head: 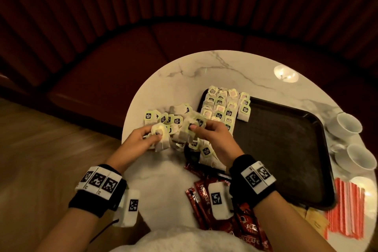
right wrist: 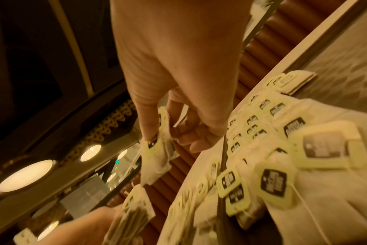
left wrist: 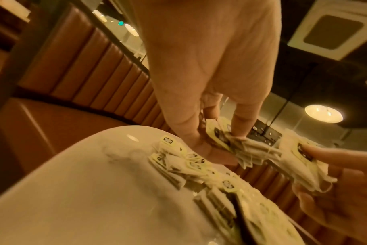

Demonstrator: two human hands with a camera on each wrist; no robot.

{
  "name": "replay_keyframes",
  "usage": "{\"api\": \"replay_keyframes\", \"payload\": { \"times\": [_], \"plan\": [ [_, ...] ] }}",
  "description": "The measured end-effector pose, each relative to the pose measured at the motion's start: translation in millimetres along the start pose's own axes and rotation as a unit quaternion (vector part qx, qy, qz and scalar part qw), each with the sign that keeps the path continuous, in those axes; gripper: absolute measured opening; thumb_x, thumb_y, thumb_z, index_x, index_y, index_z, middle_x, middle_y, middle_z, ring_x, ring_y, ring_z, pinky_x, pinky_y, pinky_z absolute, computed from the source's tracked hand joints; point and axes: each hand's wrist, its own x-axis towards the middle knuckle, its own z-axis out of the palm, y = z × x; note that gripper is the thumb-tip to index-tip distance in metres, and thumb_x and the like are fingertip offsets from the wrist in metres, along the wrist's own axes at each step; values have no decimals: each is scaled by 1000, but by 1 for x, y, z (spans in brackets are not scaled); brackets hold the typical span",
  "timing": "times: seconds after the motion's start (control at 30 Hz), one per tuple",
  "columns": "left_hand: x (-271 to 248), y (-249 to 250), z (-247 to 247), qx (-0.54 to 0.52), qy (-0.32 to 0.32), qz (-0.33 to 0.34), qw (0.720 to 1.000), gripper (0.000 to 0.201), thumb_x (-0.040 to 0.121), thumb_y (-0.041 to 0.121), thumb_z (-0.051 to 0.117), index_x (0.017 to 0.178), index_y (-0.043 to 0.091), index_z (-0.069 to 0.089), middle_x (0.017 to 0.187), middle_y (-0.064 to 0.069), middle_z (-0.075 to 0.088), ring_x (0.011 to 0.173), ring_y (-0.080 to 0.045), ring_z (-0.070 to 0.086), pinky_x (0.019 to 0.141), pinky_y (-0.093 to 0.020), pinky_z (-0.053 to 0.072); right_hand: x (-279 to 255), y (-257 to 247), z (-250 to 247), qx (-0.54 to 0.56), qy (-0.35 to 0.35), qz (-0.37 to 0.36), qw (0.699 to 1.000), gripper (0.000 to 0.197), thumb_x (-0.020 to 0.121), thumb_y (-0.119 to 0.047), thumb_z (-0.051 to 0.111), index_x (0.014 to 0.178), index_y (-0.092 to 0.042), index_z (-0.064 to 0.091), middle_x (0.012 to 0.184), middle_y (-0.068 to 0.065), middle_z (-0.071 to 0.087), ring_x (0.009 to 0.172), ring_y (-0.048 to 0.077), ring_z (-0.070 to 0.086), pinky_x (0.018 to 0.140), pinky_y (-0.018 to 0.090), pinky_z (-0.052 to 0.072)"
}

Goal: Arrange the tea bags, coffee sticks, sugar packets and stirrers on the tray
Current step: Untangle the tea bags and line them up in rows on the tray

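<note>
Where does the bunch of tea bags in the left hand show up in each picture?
Head: bunch of tea bags left of centre, in the left hand.
Left wrist: centre-right, under the fingers.
Right wrist: bottom, left of centre.
Shared landmark: the marble table.

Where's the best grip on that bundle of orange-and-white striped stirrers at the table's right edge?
Probably pinch the bundle of orange-and-white striped stirrers across its middle from above. The thin sticks lie flat and parallel on the white marble table, so a mid-length pinch across them should keep them together and level. The black plastic tray borders their left side.

Sugar packets (head: 313, 219) half hidden under tray, coffee sticks (head: 206, 198) behind wrist, tag print blurred
</note>
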Motion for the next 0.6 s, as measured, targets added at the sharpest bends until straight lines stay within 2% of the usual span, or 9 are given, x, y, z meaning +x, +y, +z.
{"api": "replay_keyframes", "payload": {
  "times": [0.1, 0.2, 0.3, 0.33, 0.4, 0.43, 0.5, 0.6],
  "plan": [
    [-1, 14, 5, -55, -1, 15, 998, 23, 93, 0, 57, 98, 17, 72, 92, 1, 73, 87, -13, 64, 67, -23, 53, -3, -12, -5, 64, -32, 3, 997, 13, 92, -7, 63, 101, -6, 72, 97, 6, 75, 93, 19, 68, 86, 30, 53],
    [-3, 25, 13, -103, -40, 41, 993, 19, 85, 9, 64, 99, 17, 75, 94, -3, 73, 82, -14, 65, 60, -25, 51, -9, -17, -3, 96, -94, 44, 990, 15, 93, -5, 60, 103, -9, 71, 99, 4, 75, 92, 17, 70, 80, 30, 57],
    [-3, 35, 21, -66, -69, 70, 993, 25, 87, 15, 66, 111, 18, 71, 105, -8, 73, 91, -18, 65, 74, -33, 50, -15, -14, 2, 113, -128, 73, 983, 21, 93, -6, 60, 112, -7, 69, 108, 9, 72, 99, 23, 68, 89, 40, 55],
    [-3, 38, 23, -47, -71, 78, 993, 24, 91, 11, 64, 114, 16, 69, 105, -3, 74, 93, -15, 66, 76, -31, 51, -15, -13, 3, 117, -130, 79, 981, 23, 92, -7, 60, 114, -6, 68, 110, 12, 71, 100, 24, 67, 93, 44, 53],
    [-2, 44, 28, -31, -62, 84, 994, 23, 96, 3, 56, 114, 13, 66, 95, 11, 75, 88, -3, 67, 70, -18, 53, -16, -11, 4, 135, -126, 87, 979, 25, 90, -9, 63, 114, -6, 68, 111, 14, 70, 96, 23, 68, 94, 46, 51],
    [-2, 46, 31, -26, -54, 87, 994, 23, 96, 2, 55, 114, 13, 65, 93, 14, 74, 86, -1, 67, 68, -15, 52, -16, -11, 5, 146, -121, 89, 978, 26, 89, -10, 64, 114, -6, 68, 110, 14, 70, 94, 22, 69, 91, 44, 53],
    [1, 47, 35, -14, -29, 91, 995, 22, 96, 5, 56, 114, 15, 65, 99, 10, 73, 92, -5, 67, 71, -17, 53, -15, -11, 5, 162, -108, 91, 977, 26, 88, -9, 65, 113, -6, 67, 108, 13, 71, 93, 22, 69, 84, 37, 57],
    [2, 47, 41, -33, 0, 93, 995, 23, 97, 11, 58, 119, 12, 65, 114, -1, 69, 97, -10, 66, 75, -18, 52, -14, -13, 6, 182, -84, 91, 976, 17, 94, -5, 59, 108, -6, 67, 89, 5, 75, 79, 14, 71, 74, 28, 58]
  ]
}}
